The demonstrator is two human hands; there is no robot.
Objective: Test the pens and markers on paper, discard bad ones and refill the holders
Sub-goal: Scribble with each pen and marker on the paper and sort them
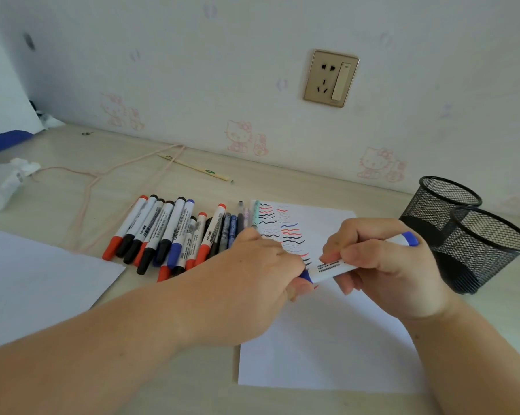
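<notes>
Over the scribbled paper (327, 339), the right hand (393, 265) grips a blue marker's (336, 269) barrel while the left hand (252, 283) pinches its cap end. Light, rigid, smooth plastic; best held mid-barrel, I judge, away from the tip.

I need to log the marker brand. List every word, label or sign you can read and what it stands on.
None can be read for certain.
Blue marker, held in both hands: small black print, blurred.
Row of markers: barrel labels, too small.
Chopstick sleeve: green mark, unreadable.
</notes>
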